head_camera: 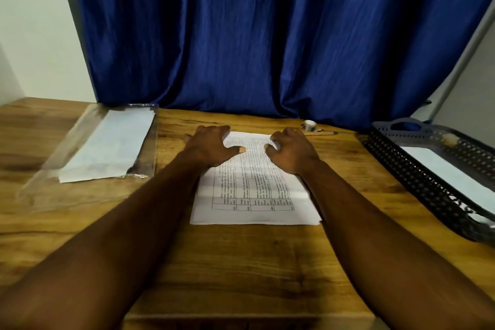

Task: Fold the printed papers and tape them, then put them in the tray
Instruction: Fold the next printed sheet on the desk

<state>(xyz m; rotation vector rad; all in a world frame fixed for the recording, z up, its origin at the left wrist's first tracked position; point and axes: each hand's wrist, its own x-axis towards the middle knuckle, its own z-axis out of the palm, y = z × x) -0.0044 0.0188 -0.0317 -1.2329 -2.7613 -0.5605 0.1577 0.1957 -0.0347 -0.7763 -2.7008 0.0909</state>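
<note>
Centre of the wooden table [241, 262]: printed paper [254, 190] lies flat, long side running near-far. Left hand [207, 146] curls over its far-left corner, thumb [238, 149] on the sheet. Right hand [293, 153] pinches the far-right corner, fingers clenched on the edge. Tray [407, 169] sits far right, well apart, holding a white sheet. Tape roll [310, 125] sits just beyond the right hand.
</note>
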